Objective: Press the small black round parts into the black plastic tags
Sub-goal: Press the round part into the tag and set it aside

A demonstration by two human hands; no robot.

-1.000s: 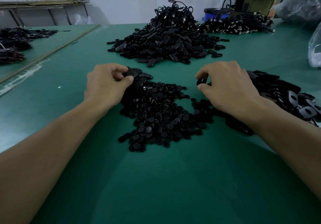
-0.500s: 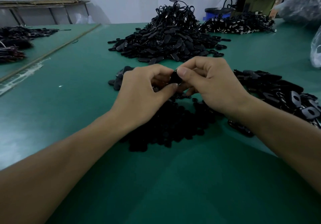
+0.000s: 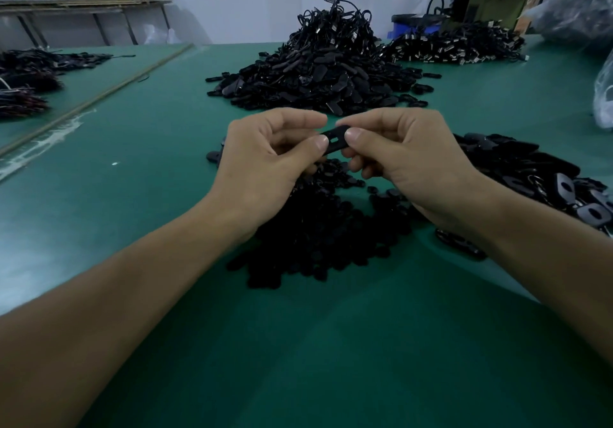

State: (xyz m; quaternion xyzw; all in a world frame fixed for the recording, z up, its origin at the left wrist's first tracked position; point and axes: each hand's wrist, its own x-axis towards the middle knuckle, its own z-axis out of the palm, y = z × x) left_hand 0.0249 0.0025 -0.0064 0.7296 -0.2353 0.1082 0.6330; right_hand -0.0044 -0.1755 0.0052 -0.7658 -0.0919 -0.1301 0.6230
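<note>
Both hands hold one black plastic tag (image 3: pixel 335 140) up above the table, near the middle of the view. My left hand (image 3: pixel 265 158) pinches its left end between thumb and forefinger. My right hand (image 3: pixel 401 152) pinches its right end the same way. A slot shows in the tag between the two thumbs. Under the hands lies a pile of small black round parts (image 3: pixel 318 235). A heap of loose tags (image 3: pixel 537 178) lies to the right of my right wrist. Whether a round part sits in the held tag I cannot see.
The green table (image 3: pixel 166 178) carries a tall heap of black tags with cords (image 3: pixel 325 72) behind the hands and another heap (image 3: pixel 457 46) at the back right. Dark bundles (image 3: pixel 26 85) lie far left. A clear plastic bag (image 3: pixel 603 92) stands at the right edge.
The hands came together from separate piles, the left from the left pile and the right from the right. They have since lifted slightly and now show the tag stretched between the thumbs.
</note>
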